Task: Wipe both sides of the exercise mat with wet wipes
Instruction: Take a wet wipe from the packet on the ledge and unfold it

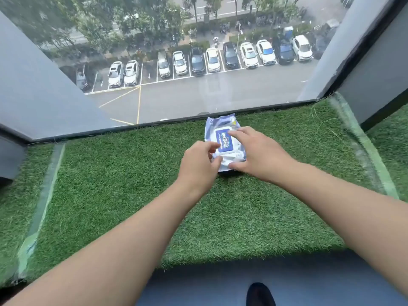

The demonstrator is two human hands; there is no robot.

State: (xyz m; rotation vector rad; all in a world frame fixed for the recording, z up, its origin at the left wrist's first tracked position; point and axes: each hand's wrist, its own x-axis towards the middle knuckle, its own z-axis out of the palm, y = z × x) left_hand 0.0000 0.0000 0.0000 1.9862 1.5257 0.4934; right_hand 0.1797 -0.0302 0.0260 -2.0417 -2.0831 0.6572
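The head camera is looking down at a soft, pale lavender-and-white pack of wet wipes (224,142) lying flat on a ledge covered in green artificial turf (123,180), just beside the bottom edge of a large window (187,62). The pack is a crinkly plastic pouch, roughly rectangular, with a glossy white flap lid carrying a blue label. Its long axis is running away from the person toward the glass, tilted slightly to the left at the far end, and the label text is reading sideways along that axis. The left hand (199,161) is touching the pack's near left edge, thumb and forefinger curling close together at the lid's border. The right hand (257,153) is spreading wide over the right side, forefinger lying across the lid and thumb pressing the near edge. The turf is looking short, dense and bristly. Below the ledge, a smooth blue-grey floor (198,288) and a dark shoe tip (260,294) are showing. Through the glass, parked cars (198,60) are lining a street.
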